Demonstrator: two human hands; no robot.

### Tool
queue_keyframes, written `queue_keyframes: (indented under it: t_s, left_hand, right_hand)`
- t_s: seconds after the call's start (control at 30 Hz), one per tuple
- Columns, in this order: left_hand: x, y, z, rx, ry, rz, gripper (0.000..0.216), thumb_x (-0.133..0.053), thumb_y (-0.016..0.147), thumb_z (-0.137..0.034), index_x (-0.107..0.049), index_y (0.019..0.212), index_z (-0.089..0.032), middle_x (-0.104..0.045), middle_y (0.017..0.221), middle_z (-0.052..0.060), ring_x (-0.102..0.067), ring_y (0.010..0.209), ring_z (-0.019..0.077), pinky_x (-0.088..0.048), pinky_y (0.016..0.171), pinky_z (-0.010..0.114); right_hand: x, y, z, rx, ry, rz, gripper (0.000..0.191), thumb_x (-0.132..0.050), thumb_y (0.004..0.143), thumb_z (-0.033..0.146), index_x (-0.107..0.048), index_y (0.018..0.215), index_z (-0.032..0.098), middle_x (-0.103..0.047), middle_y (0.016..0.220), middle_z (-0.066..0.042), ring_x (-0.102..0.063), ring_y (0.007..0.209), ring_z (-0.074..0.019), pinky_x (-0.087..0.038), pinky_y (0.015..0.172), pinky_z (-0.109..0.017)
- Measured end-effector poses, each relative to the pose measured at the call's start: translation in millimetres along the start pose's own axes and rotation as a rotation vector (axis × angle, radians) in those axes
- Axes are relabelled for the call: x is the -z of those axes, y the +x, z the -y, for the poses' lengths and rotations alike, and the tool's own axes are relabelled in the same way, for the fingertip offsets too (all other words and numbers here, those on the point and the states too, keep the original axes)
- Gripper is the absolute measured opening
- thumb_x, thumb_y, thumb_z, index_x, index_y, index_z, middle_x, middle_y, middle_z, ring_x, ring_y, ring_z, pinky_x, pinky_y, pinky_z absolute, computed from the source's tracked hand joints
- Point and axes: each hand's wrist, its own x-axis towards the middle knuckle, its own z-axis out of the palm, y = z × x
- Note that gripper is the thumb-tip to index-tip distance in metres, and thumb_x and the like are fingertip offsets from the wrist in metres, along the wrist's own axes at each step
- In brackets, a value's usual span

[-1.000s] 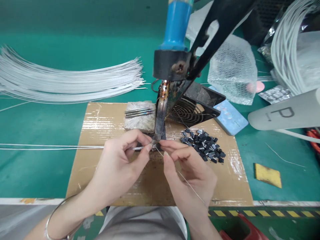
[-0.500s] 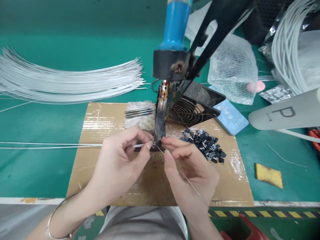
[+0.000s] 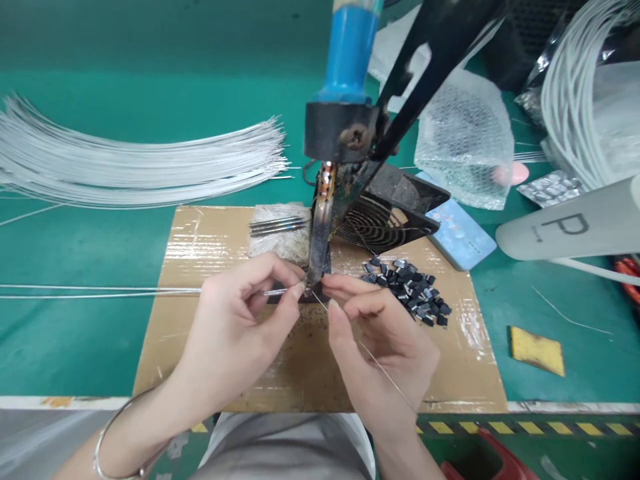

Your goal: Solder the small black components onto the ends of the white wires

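Observation:
My left hand (image 3: 250, 313) pinches the ends of two thin white wires (image 3: 125, 291), which run off to the left. Right at its fingertips is the tip of a soldering iron (image 3: 320, 243), clamped upright with a blue handle (image 3: 350, 53). From the other side, my right hand (image 3: 383, 340) pinches a fine strand of solder wire (image 3: 385, 373), its end reaching the iron's tip. Whatever lies at the meeting point is too small and too covered by fingers to make out. A pile of small black components (image 3: 413, 290) lies just beyond my right hand.
A cardboard sheet (image 3: 290, 373) covers the green bench. Behind the iron stands a black fan (image 3: 383, 223). Thin metal rods (image 3: 277, 225) rest on a pale pad. A wire bundle (image 3: 150, 167) lies back left; a yellow sponge (image 3: 537, 350) and a white cylinder (image 3: 570, 223) are on the right.
Almost nothing differs: both hands keep their pinch at the iron's tip, and the whole view has shifted very slightly.

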Motion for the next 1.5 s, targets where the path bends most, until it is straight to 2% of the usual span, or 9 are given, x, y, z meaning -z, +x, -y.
queue_keyframes:
  t_s: [0.23, 0.47, 0.67, 0.8, 0.97, 1.13, 1.3, 1.5]
  left_hand:
    - [-0.2, -1.5, 1.0, 0.0, 0.0, 0.003, 0.011, -0.067, 0.082, -0.018, -0.067, 0.072, -0.023, -0.076, 0.077, 0.001, -0.061, 0.062, 0.0149, -0.041, 0.053, 0.027]
    - [0.0, -0.4, 0.6, -0.006, -0.021, 0.006, 0.011, -0.068, 0.084, -0.018, -0.068, 0.074, -0.023, -0.076, 0.077, 0.0, -0.062, 0.066, 0.0139, -0.046, 0.058, 0.025]
    - [0.6, -4.0, 0.7, -0.006, -0.014, 0.002, 0.011, -0.068, 0.083, -0.018, -0.068, 0.073, -0.023, -0.076, 0.076, -0.001, -0.059, 0.062, 0.013, -0.043, 0.055, 0.025]
    - [0.0, -2.9, 0.9, -0.004, -0.007, -0.011, 0.01, -0.068, 0.082, -0.018, -0.069, 0.073, -0.023, -0.077, 0.077, -0.001, -0.06, 0.062, 0.0127, -0.04, 0.052, 0.024]
    - [-0.5, 0.5, 0.9, -0.02, -0.009, -0.007, 0.012, -0.067, 0.083, -0.017, -0.067, 0.072, -0.022, -0.077, 0.078, -0.001, -0.066, 0.067, 0.0138, -0.048, 0.06, 0.022]
    - [-1.0, -1.3, 0.3, -0.038, 0.02, -0.007, 0.012, -0.064, 0.083, -0.016, -0.066, 0.073, -0.022, -0.077, 0.077, 0.001, -0.065, 0.066, 0.0151, -0.048, 0.059, 0.024]
    - [-2.1, -3.9, 1.1, -0.049, 0.072, -0.008, 0.012, -0.063, 0.085, -0.017, -0.066, 0.075, -0.023, -0.075, 0.075, 0.0, -0.058, 0.059, 0.0137, -0.039, 0.052, 0.025]
    - [-1.5, -3.5, 0.6, -0.063, 0.075, -0.011, 0.013, -0.062, 0.085, -0.016, -0.066, 0.074, -0.023, -0.075, 0.074, -0.001, -0.06, 0.059, 0.0141, -0.041, 0.053, 0.025]
  right_hand:
    - [-0.7, 0.1, -1.4, 0.004, 0.008, -0.021, 0.022, -0.072, 0.096, 0.011, -0.061, 0.083, 0.025, -0.085, 0.114, -0.006, -0.082, 0.111, -0.0232, -0.066, 0.099, -0.037]
    - [-2.9, -4.1, -7.8, 0.025, 0.029, -0.028, 0.021, -0.072, 0.097, 0.011, -0.063, 0.086, 0.026, -0.085, 0.116, -0.005, -0.081, 0.114, -0.0224, -0.064, 0.101, -0.038]
    - [-1.8, -3.7, -5.2, 0.024, 0.02, -0.014, 0.019, -0.072, 0.098, 0.012, -0.063, 0.088, 0.026, -0.084, 0.119, -0.006, -0.08, 0.114, -0.0229, -0.065, 0.101, -0.038]
    - [-0.2, -3.4, -2.3, 0.029, 0.0, 0.01, 0.021, -0.071, 0.097, 0.008, -0.062, 0.089, 0.026, -0.084, 0.12, -0.005, -0.08, 0.115, -0.0201, -0.064, 0.103, -0.036]
    - [-3.5, -4.6, -7.6, 0.1, -0.017, -0.023, 0.021, -0.071, 0.098, 0.007, -0.063, 0.089, 0.025, -0.084, 0.12, -0.005, -0.08, 0.116, -0.0202, -0.065, 0.101, -0.034]
    - [-6.0, -4.4, -13.4, 0.163, -0.009, -0.036, 0.023, -0.071, 0.096, 0.003, -0.066, 0.091, 0.024, -0.083, 0.119, -0.001, -0.079, 0.117, -0.0155, -0.061, 0.104, -0.027]
    - [-5.5, -3.6, -12.0, 0.186, -0.006, -0.046, 0.024, -0.072, 0.095, 0.001, -0.067, 0.092, 0.024, -0.083, 0.12, 0.0, -0.079, 0.116, -0.0136, -0.061, 0.103, -0.024]
    - [-5.5, -5.5, -10.6, 0.183, -0.008, -0.053, 0.023, -0.072, 0.095, 0.002, -0.068, 0.092, 0.024, -0.083, 0.121, -0.001, -0.08, 0.114, -0.0143, -0.063, 0.101, -0.025]
